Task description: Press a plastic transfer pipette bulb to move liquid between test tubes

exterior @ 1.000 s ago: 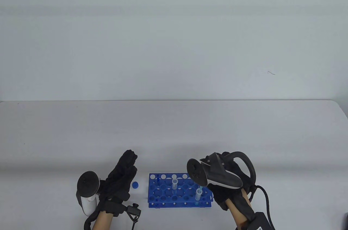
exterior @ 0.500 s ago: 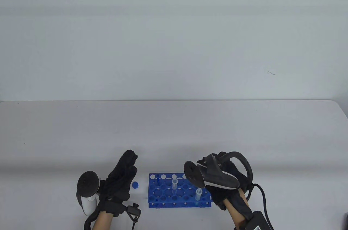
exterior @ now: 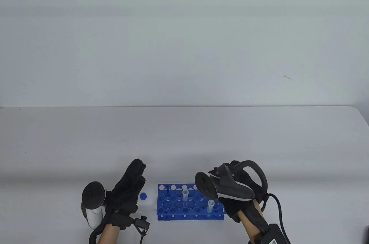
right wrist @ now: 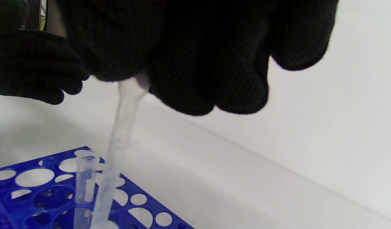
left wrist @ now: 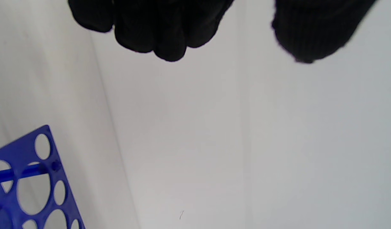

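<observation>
Two test tubes (exterior: 184, 195) upright in blue rack (exterior: 173, 202), right hand (right wrist: 195, 57) gripping pipette (right wrist: 119, 146), left hand (exterior: 129, 186) relaxed

Three cameras: one wide overhead-front, two close at the wrists

The table view looks down and across the desk (exterior: 184, 140) from afar, the rack (exterior: 190, 202) near 6 o'clock. The left wrist view, close, catches the rack's corner (left wrist: 27, 178) at 8 o'clock; the right wrist view sits just above it (right wrist: 39, 187), fingers (right wrist: 195, 63) at 12 o'clock.
</observation>
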### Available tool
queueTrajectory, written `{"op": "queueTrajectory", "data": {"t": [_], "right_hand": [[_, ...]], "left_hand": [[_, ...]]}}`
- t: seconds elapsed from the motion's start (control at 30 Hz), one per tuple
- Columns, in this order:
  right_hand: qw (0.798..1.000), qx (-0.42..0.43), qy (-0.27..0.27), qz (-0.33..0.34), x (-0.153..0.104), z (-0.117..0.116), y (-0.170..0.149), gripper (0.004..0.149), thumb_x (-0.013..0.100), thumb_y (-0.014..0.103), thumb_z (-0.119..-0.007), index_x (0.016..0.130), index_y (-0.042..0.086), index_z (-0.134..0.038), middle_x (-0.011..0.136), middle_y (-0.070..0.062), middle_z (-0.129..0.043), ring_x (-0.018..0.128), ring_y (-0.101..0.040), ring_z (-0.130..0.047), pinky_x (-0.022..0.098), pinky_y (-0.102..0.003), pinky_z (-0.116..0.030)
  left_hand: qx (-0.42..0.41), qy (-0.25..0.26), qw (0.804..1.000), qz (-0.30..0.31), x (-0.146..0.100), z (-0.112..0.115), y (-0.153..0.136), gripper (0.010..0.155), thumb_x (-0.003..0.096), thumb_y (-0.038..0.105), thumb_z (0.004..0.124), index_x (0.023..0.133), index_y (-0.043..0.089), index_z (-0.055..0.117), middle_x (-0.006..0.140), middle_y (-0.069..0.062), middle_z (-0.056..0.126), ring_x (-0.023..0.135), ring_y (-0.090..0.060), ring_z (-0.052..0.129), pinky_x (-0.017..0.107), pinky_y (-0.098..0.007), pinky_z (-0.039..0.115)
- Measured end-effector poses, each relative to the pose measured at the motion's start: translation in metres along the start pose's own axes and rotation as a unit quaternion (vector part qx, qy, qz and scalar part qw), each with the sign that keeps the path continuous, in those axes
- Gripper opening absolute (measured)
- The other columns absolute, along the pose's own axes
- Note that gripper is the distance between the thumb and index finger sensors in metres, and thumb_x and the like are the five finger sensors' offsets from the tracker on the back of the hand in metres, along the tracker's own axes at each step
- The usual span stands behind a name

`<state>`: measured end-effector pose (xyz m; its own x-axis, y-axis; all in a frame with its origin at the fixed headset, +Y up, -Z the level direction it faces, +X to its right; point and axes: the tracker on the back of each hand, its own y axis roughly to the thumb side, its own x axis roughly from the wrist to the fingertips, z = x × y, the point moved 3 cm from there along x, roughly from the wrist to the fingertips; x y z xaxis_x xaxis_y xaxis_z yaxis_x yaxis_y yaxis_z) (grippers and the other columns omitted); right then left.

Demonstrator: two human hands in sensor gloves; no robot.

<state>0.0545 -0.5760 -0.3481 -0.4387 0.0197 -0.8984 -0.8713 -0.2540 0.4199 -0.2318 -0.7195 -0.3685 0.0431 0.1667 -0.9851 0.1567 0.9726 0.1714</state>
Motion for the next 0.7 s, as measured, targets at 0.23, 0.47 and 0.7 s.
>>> {"op": "queueTrajectory", "data": {"t": [0.23, 0.47, 0.7], "right_hand": [[1.000, 0.016, -0.010, -0.006, -0.005, 0.005, -0.007, 0.039, 0.028, 0.038, -0.087, 0.065, 0.024, -0.093, 0.050, 0.006, -0.106, 0.047, -0.017, -0.103, 0.058, -0.050, -0.077], [0.994, 0.064, -0.063, -0.055, -0.034, 0.033, -0.045, 0.040, 0.029, 0.039, -0.087, 0.066, 0.024, -0.093, 0.051, 0.006, -0.106, 0.047, -0.017, -0.102, 0.058, -0.051, -0.077], [0.956, 0.169, -0.183, -0.154, -0.070, 0.038, -0.113, 0.041, 0.032, 0.040, -0.086, 0.068, 0.023, -0.092, 0.053, 0.006, -0.105, 0.048, -0.017, -0.102, 0.058, -0.051, -0.076]], "left_hand": [[0.000, 0.000, 1.000, 0.000, 0.000, 0.000, 0.000, 0.091, 0.0429, 0.069, 0.066, 0.117, 0.020, 0.043, 0.121, -0.009, 0.053, 0.109, -0.034, 0.052, 0.083, -0.058, 0.046], [-0.002, 0.000, 1.000, 0.001, 0.000, 0.000, 0.001, 0.092, 0.0429, 0.069, 0.066, 0.117, 0.020, 0.043, 0.121, -0.009, 0.053, 0.109, -0.034, 0.051, 0.083, -0.058, 0.046], [-0.002, 0.000, 1.000, 0.002, 0.000, -0.001, 0.001, 0.092, 0.0430, 0.069, 0.066, 0.117, 0.020, 0.043, 0.121, -0.009, 0.053, 0.109, -0.034, 0.051, 0.083, -0.058, 0.046]]}}
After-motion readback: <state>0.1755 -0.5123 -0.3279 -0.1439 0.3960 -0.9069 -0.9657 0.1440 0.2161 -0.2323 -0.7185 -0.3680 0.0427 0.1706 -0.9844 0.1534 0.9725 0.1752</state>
